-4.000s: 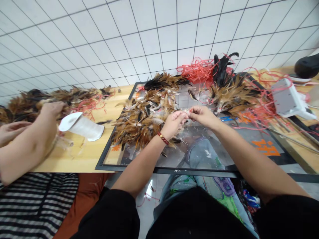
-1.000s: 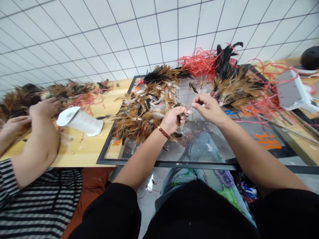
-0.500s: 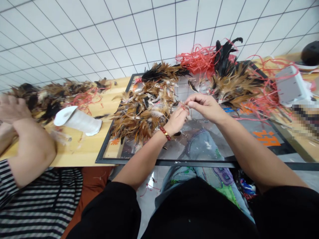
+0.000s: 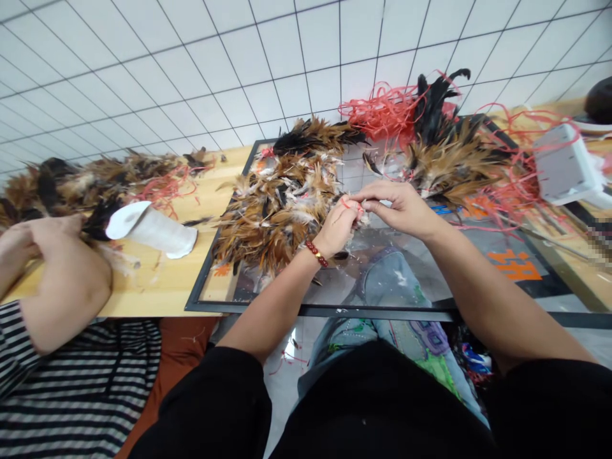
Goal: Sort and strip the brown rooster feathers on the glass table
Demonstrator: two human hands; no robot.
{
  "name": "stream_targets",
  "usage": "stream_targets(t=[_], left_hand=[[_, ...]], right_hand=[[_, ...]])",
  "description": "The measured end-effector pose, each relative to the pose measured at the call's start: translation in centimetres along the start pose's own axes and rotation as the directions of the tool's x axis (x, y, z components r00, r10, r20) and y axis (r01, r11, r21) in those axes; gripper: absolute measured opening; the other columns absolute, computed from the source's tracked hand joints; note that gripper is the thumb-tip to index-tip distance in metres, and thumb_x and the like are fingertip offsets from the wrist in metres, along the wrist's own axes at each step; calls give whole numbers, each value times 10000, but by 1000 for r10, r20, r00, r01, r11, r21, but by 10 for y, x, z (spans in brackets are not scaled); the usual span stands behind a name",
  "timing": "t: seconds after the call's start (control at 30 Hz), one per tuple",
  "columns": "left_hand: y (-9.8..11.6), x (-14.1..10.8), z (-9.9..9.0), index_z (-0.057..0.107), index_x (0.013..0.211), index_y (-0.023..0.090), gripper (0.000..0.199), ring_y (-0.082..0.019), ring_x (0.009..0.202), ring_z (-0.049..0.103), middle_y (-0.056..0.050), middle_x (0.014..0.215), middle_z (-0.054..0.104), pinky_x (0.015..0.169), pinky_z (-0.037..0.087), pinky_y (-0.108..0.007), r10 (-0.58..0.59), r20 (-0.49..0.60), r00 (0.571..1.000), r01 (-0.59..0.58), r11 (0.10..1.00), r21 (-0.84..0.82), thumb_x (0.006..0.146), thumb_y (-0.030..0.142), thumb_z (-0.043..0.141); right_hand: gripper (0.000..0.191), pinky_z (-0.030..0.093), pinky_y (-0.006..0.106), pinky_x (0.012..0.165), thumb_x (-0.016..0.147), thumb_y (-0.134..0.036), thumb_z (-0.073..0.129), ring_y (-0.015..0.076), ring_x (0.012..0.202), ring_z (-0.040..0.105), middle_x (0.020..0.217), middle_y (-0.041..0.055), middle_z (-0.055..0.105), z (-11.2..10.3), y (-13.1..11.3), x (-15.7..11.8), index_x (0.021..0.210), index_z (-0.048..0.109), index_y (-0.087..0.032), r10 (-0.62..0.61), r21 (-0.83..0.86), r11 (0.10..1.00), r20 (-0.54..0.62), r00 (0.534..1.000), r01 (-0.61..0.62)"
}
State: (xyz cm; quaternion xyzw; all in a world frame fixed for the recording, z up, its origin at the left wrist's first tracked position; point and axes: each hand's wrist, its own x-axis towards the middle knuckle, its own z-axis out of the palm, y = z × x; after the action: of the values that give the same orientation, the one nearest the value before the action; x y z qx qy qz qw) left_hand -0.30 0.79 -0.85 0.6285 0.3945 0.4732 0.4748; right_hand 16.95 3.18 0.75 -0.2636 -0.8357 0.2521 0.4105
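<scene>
My left hand [image 4: 336, 228], with a dark red bead bracelet [image 4: 316, 254] at the wrist, is closed on a small feather bundle, mostly hidden by the fingers. A strand of red plastic string [image 4: 348, 204] crosses its fingers. Against it, the thumb and fingertips of my right hand [image 4: 394, 205] pinch together on the string; the exact grip is partly hidden. Left of my hands, a wide pile of brown feathers [image 4: 272, 223] with pale quill ends lies on a black-framed glass panel [image 4: 258, 310]. Brown and black feathers [image 4: 449, 162] lie beyond my right hand.
A tangle of red string [image 4: 380, 111] lies at the back by the tiled wall. At right stands a white box-like object [image 4: 567, 162]. On the left are a white roll [image 4: 155, 231], more feathers [image 4: 95, 182] and a co-worker's arm [image 4: 71, 274] in a striped sleeve.
My hands have drawn closer together, and the red string now shows across my left fingers. The co-worker's hands at left have shifted downward and together.
</scene>
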Motion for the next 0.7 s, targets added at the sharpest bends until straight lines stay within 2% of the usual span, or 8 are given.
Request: stream_targets(t=[0.07, 0.17, 0.27, 0.33, 0.47, 0.57, 0.7], left_hand=[[-2, 1, 0, 494, 546, 176, 385, -147, 716, 454, -14, 714, 480, 710, 388, -262, -18, -28, 999, 16, 999, -50, 923, 97, 486], [-2, 2, -1, 516, 547, 171, 373, -147, 725, 460, -17, 725, 496, 756, 396, -259, -32, -47, 998, 30, 999, -35, 910, 89, 542], [-1, 2, 0, 517, 528, 168, 387, -154, 768, 477, -22, 715, 504, 819, 399, -258, -11, -55, 998, 13, 999, 36, 896, 58, 564], [-2, 2, 1, 512, 533, 166, 392, -141, 750, 480, -16, 703, 504, 809, 402, -252, -20, -70, 997, 23, 999, 38, 910, 71, 558], [-5, 1, 4, 589, 632, 164, 302, -98, 617, 449, 12, 658, 496, 639, 386, -230, -129, -125, 984, 115, 987, -115, 933, 194, 592], [-4, 1, 5, 619, 636, 157, 268, -73, 572, 442, 29, 623, 493, 576, 369, -212, -218, -150, 964, 173, 949, -265, 853, 277, 718], [1, 3, 5, 633, 635, 149, 226, -57, 554, 457, 40, 611, 521, 545, 376, -199, -303, -150, 941, 221, 888, -403, 765, 253, 786]], right_hand=[[257, 523, 390, 881, 940, -350, 579, 213, 935, 704, 1011, 42, 785, 1, 0, -1, 1080, 779, -272, -1, -20, 1000, -20, 1000, 1], [217, 524, 384, 841, 932, -360, 583, 213, 870, 694, 931, 35, 777, 2, 0, -2, 974, 778, -274, -1, -92, 996, -36, 999, -3], [156, 502, 374, 783, 891, -322, 606, 217, 803, 654, 860, 52, 741, 2, -1, -3, 861, 736, -241, -21, -249, 968, -9, 1000, 18], [121, 478, 369, 756, 870, -290, 603, 213, 768, 618, 841, 65, 706, 3, -1, -3, 846, 699, -220, -25, -347, 938, -23, 999, 16], [109, 462, 364, 737, 881, -276, 575, 210, 749, 586, 833, 67, 668, 3, 0, -3, 845, 661, -219, -23, -354, 935, -69, 997, -2], [95, 466, 368, 726, 878, -274, 581, 212, 736, 579, 814, 61, 658, 3, 0, -2, 833, 650, -228, -27, -330, 944, -89, 996, -4], [101, 486, 362, 732, 883, -290, 586, 207, 751, 594, 808, 59, 660, 4, 0, -2, 832, 651, -232, -42, -310, 951, -127, 991, 0]])
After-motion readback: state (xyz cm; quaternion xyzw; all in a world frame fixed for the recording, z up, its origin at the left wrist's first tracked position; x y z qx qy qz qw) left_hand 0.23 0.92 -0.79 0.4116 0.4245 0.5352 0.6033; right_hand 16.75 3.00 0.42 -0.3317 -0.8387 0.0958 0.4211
